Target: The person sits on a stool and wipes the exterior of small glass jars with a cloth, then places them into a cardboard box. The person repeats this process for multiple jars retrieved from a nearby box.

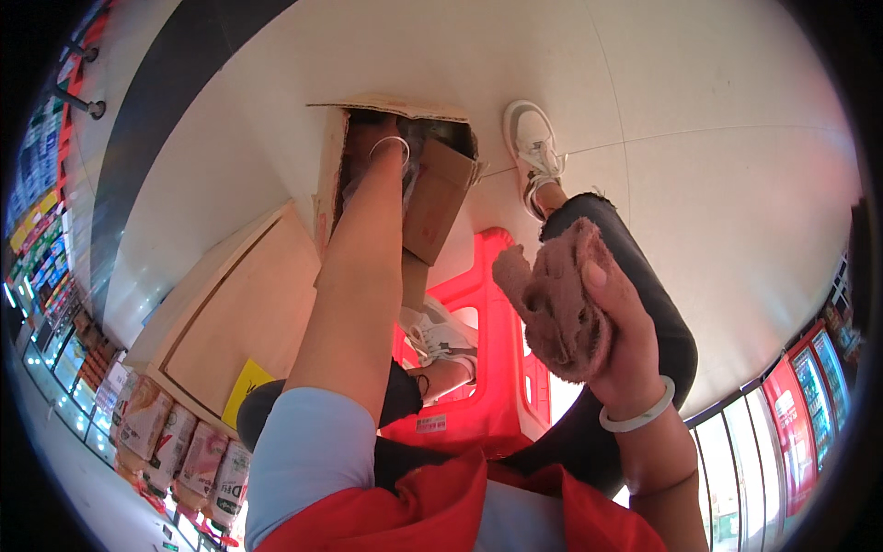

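Observation:
My left arm reaches down into an open cardboard box [441, 200] on the floor, a thin metal bangle [390, 140] around its wrist. Deep in the box's shadow, my left hand [388, 130] shows only in part, and its fingers and anything in them are hidden. Clear plastic shows beside the wrist, and one brown flap folds over the right side of the opening. Bunched in my right hand [624, 331] is a brownish-pink cloth [566, 303], held above my right knee. A pale bangle [638, 414] circles that wrist.
A red plastic stool [493, 345] stands under me, between my white shoes [534, 138]. At left is a light wooden cabinet [241, 297] with a yellow paper tag [247, 392] and several packaged goods [186, 448] beside it. Red-framed drink coolers [804, 407] stand far right.

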{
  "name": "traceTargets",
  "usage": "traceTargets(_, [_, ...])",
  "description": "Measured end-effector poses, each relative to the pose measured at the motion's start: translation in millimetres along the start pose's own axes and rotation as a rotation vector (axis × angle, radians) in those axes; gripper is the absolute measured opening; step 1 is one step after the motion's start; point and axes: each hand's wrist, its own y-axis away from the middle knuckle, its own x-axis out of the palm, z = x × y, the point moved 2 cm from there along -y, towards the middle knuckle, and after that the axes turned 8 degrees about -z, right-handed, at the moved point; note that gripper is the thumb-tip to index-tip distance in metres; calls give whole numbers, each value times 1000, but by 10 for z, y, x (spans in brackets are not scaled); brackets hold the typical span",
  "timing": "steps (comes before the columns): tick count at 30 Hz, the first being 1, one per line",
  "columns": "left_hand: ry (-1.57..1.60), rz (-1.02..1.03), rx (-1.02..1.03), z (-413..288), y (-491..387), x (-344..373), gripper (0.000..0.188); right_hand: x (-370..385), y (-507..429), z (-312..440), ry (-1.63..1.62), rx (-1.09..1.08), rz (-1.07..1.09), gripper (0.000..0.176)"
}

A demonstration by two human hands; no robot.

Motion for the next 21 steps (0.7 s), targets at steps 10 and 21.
traceTargets(10, [272,-69,-84,207,-39,149,97,-3,-67,-2,-83,-20,59,41])
traceTargets(21, [1469,243,143,525,1470,-3001,69,44,111,61,-260,-106,525,40])
